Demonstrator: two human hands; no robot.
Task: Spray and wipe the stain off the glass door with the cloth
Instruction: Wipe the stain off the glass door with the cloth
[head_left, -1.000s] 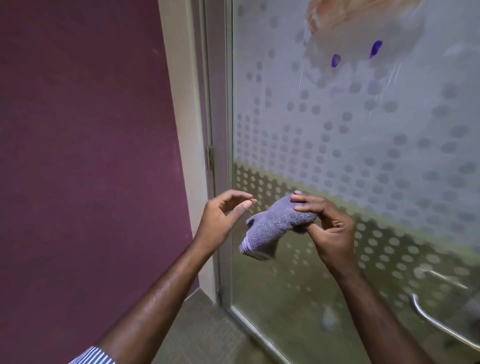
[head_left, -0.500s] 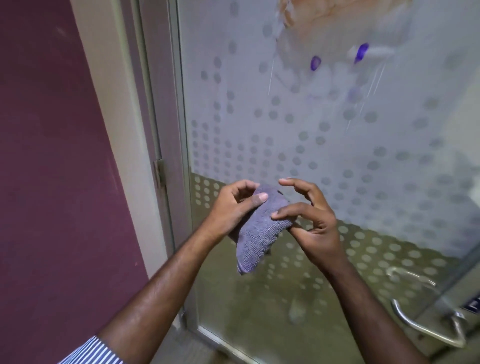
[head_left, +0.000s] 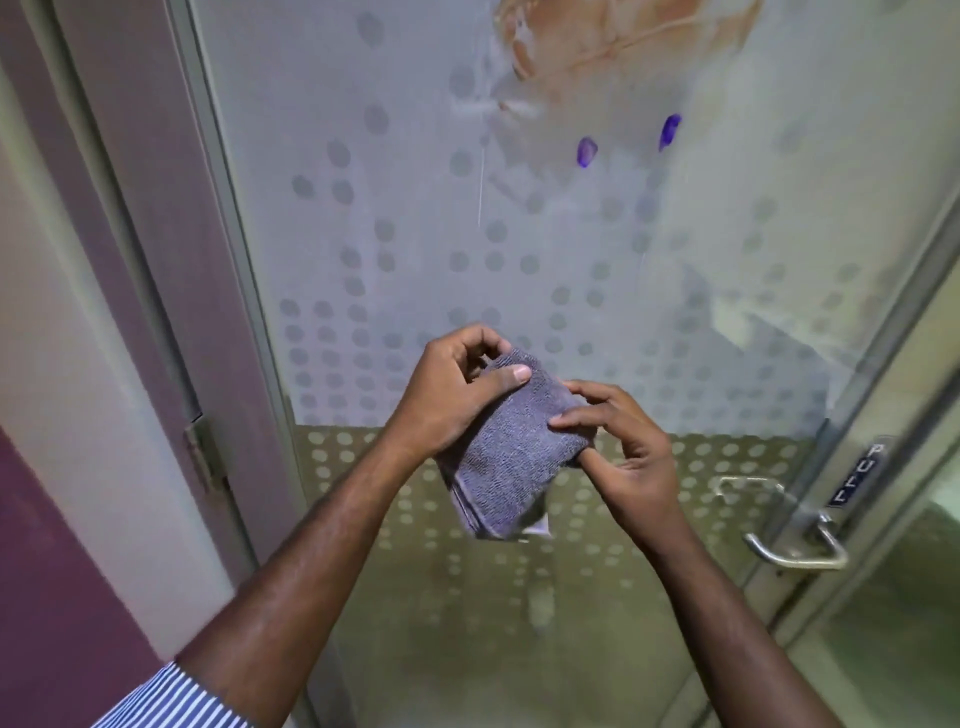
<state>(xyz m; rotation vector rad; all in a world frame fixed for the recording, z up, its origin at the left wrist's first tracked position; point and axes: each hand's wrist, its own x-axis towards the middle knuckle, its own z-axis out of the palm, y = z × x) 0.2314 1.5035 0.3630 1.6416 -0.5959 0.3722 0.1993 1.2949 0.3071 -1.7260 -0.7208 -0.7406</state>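
A folded purple-grey cloth (head_left: 511, 452) hangs between both hands in front of the frosted, dotted glass door (head_left: 415, 208). My left hand (head_left: 452, 395) grips its upper left side with the thumb pressed on top. My right hand (head_left: 623, 452) holds its right edge with fingertips on the cloth. High on the glass sits a brownish-orange stain (head_left: 597, 36), with two small purple marks (head_left: 586, 151) below it and thin wet drips running down. No spray bottle is in view.
A metal door handle (head_left: 795, 551) and a "PULL" label (head_left: 860, 473) are at the right edge of the door. The door frame with a hinge (head_left: 205, 457) stands at left, beside a maroon and cream wall (head_left: 47, 571).
My left hand has closed onto the cloth, which it was not touching a second ago. The cloth now lies folded flatter between both hands. The view has shifted right, showing the handle.
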